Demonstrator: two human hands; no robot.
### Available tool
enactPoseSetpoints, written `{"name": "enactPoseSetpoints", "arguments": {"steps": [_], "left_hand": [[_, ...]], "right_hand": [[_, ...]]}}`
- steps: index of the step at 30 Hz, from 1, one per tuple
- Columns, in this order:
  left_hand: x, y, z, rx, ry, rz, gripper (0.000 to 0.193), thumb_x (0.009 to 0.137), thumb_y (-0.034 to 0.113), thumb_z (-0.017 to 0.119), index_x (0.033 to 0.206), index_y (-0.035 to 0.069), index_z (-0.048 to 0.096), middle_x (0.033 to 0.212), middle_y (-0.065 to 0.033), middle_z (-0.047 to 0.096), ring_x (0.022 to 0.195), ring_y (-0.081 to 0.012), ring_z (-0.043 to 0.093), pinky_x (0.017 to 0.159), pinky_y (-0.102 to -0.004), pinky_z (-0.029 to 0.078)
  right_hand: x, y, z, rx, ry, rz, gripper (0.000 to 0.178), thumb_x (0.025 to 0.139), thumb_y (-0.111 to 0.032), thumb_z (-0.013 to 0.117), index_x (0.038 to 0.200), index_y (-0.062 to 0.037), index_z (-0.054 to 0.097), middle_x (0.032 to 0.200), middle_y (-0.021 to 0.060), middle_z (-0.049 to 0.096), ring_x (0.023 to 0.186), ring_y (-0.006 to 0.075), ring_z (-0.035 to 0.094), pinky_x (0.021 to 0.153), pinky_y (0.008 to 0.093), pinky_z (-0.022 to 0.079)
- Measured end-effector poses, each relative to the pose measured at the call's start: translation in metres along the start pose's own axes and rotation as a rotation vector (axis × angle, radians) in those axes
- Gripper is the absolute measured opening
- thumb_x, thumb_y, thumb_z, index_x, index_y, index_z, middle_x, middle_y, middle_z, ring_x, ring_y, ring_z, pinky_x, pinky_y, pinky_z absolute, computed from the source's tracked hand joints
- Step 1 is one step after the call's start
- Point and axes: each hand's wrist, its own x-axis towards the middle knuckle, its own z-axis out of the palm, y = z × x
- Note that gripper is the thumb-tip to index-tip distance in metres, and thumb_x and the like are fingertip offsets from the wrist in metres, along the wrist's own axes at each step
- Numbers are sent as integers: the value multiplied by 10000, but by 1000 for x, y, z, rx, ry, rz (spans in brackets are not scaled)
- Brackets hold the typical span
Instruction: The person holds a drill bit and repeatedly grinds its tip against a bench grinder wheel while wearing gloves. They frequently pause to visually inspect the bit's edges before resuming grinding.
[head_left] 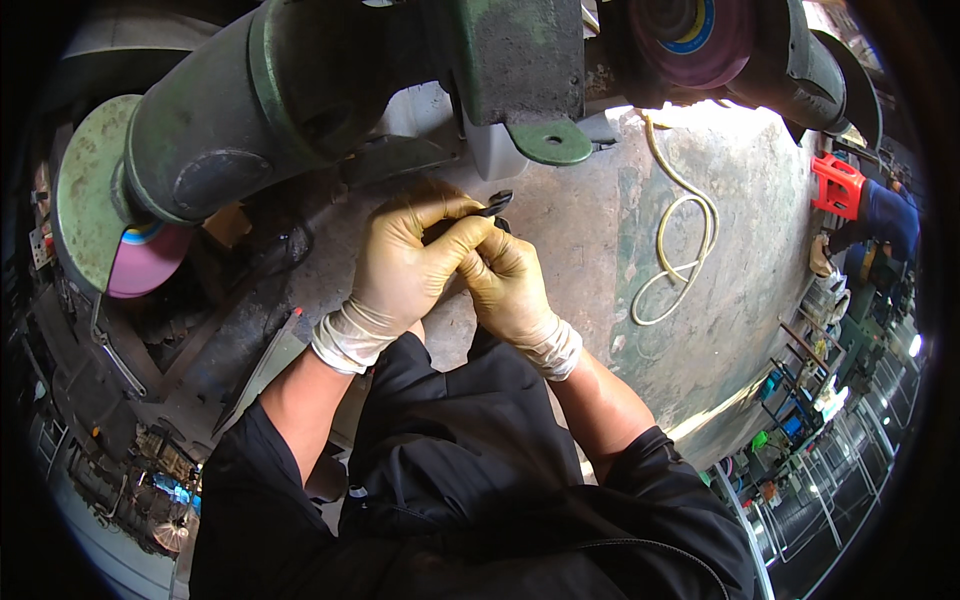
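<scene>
My left hand (400,262), in a stained whitish glove, pinches a dark twist drill bit (497,203) whose fluted end sticks out past the fingers. Close against it, my right hand (512,290), gloved the same way, has its fingers closed on the bit too. Most of the bit is hidden by the fingers. Ahead of both hands stands a green bench grinder (200,125), not touching the bit. Its left pink grinding wheel (148,265) shows below a round green guard, and its right pink wheel (690,50) is at the top right.
A pale hose (708,235) lies looped on the concrete floor to the right. Beyond it, a person in blue (890,222) is by a red plastic stool (838,186). Metal racks (830,500) line the right rim. Dark metal clutter (170,345) lies at left.
</scene>
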Motion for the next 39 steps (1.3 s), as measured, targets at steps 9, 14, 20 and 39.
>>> {"name": "enactPoseSetpoints", "arguments": {"steps": [9, 14, 20, 39], "left_hand": [[3, 3, -3, 296, 106, 220, 140, 822, 41, 731, 946, -21, 710, 938, -88, 687, 850, -174, 656, 777, -280, 514], [7, 3, -5, 310, 104, 239, 139, 806, 49, 741, 929, -10, 715, 920, -97, 688, 822, -198, 665, 755, -288, 516], [7, -13, -2, 53, 68, 124, 97, 837, 24, 716, 924, -17, 706, 929, -66, 688, 845, -143, 642, 778, -267, 507], [7, -17, -2, -238, -53, -193, 103, 913, 59, 617, 927, -11, 691, 923, -48, 693, 868, -119, 624, 819, -251, 487]], "right_hand": [[10, 0, 2, 32, -48, -54, 142, 968, -120, 604, 1020, 10, 624, 827, -1, 624, 733, 57, 520, 644, 225, 464], [11, -1, 5, 27, -17, -41, 142, 968, -119, 605, 1016, 13, 630, 809, -4, 627, 721, 52, 524, 632, 224, 466], [7, 4, 4, 71, -11, 35, 156, 965, -137, 615, 975, 17, 639, 783, 3, 626, 688, 59, 530, 611, 231, 465], [-1, -4, 0, -74, -3, 111, 166, 953, -131, 640, 975, 33, 652, 854, 6, 666, 787, 59, 543, 702, 226, 467]]}}
